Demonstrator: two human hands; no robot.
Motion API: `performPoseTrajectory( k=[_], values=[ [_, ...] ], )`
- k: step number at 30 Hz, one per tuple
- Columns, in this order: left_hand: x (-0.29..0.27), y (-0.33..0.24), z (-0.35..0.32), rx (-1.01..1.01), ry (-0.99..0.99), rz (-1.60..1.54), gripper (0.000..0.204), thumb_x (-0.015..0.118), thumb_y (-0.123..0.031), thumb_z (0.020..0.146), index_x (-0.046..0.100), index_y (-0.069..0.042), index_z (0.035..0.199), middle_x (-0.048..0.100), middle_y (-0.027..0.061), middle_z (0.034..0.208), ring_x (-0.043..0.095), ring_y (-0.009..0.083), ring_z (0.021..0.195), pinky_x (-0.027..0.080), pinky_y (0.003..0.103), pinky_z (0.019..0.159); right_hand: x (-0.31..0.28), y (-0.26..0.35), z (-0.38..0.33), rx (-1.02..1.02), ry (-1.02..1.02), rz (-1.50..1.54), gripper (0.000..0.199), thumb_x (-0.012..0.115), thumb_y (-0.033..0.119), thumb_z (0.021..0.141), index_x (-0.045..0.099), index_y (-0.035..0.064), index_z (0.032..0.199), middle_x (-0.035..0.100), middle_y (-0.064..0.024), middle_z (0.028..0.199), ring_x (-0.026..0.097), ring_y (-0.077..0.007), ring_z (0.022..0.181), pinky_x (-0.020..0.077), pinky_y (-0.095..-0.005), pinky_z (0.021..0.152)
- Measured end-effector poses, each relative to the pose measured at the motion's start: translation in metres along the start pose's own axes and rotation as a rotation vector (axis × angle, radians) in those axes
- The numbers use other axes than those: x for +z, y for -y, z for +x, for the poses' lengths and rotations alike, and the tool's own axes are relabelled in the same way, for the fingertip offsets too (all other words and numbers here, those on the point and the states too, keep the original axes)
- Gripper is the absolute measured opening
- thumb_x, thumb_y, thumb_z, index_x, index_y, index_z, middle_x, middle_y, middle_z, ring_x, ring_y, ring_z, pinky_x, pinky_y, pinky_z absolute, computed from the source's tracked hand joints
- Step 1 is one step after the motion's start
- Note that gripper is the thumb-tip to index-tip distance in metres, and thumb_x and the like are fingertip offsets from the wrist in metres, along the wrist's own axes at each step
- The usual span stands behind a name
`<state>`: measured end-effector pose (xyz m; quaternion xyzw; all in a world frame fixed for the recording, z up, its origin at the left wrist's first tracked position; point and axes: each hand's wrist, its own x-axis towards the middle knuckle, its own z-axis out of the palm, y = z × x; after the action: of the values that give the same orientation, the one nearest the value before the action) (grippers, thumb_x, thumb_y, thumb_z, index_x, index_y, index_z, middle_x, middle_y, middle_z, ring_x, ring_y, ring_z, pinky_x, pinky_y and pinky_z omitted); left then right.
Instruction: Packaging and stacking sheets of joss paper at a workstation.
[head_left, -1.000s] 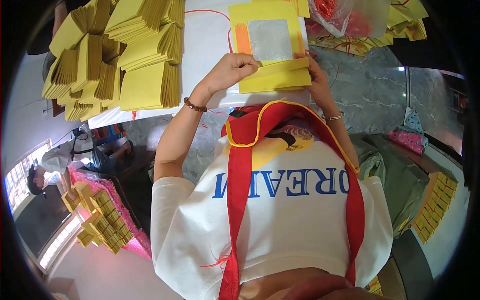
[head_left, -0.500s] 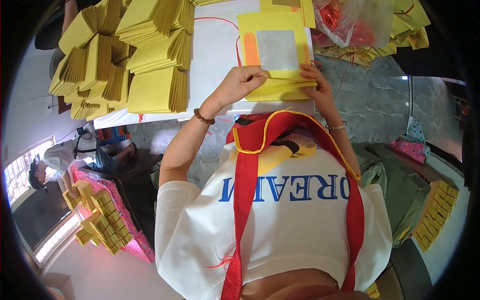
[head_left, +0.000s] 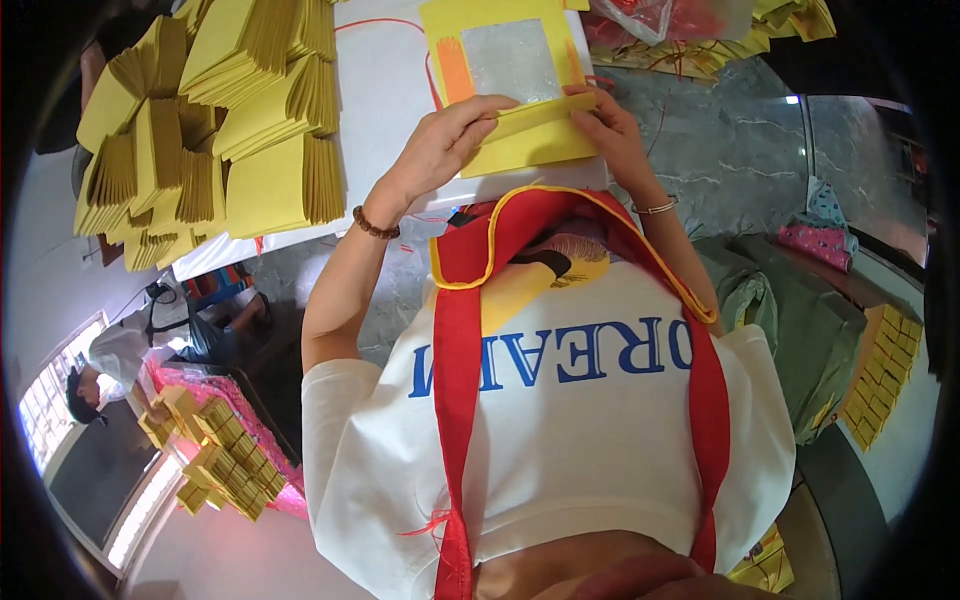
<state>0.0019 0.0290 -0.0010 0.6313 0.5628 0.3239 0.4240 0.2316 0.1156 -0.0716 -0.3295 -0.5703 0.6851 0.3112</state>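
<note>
**Both hands folding a yellow paper sheet at the near edge of a white table**

Seen from my head view, my left hand (head_left: 440, 140) and right hand (head_left: 605, 125) meet over a square yellow paper sheet with a silver foil centre and an orange strip (head_left: 500, 60), which lies on the white table top (head_left: 385, 80) close to its near edge, directly in front of my chest. The lower flap of the sheet (head_left: 535, 115) is raised and turned up toward the foil panel. My left hand is closed narrowly on that flap, thumb under and fingers (head_left: 490, 105) over its left part. My right hand pinches the flap's right end, fingertips (head_left: 580, 95) resting on the fold line. Both hands thus hold the same sheet; neither is spread wide.

A dark beaded bracelet (head_left: 375, 223) circles my left wrist, and a thin metal bangle (head_left: 655, 208) my right. To the left on the table, well apart from the sheet, stand fanned stacks of folded yellow paper (head_left: 230, 130). Beyond the sheet, at the far right of the table, lies a clear plastic bag with red contents (head_left: 650, 20) among loose yellow sheets. Below the hands hang the red straps with yellow piping (head_left: 460, 330) over my white printed shirt (head_left: 560, 430). At lower left, further yellow bundles on a pink cloth (head_left: 215, 450) sit on the floor, near another person in a white top (head_left: 115, 350).
</note>
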Motion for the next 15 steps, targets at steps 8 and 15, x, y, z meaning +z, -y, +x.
performPoseTrajectory(
  k=[8,15],
  values=[
    [0.014,-0.007,-0.013,0.429,0.001,0.739,0.048,0.064,-0.015,0.074,0.054,-0.022,0.121,0.054,0.0072,0.113,0.052,0.0249,0.098,0.044,0.036,0.081,-0.002,0.000,-0.003,0.059,-0.011,0.100,0.029,0.052,0.012,0.090,0.053,0.0056,0.118,0.058,-0.0016,0.104,0.052,-0.0076,0.095,0.0424,-0.0223,0.083],
    [0.007,0.002,-0.011,0.406,0.045,0.781,0.056,0.067,-0.023,0.070,0.052,-0.022,0.124,0.054,0.0077,0.115,0.050,0.0272,0.101,0.042,0.037,0.085,0.000,0.005,0.001,0.043,0.023,0.048,0.028,0.052,0.011,0.090,0.054,0.0056,0.117,0.057,-0.0012,0.107,0.052,-0.0077,0.095,0.0421,-0.0221,0.083]
  ],
)
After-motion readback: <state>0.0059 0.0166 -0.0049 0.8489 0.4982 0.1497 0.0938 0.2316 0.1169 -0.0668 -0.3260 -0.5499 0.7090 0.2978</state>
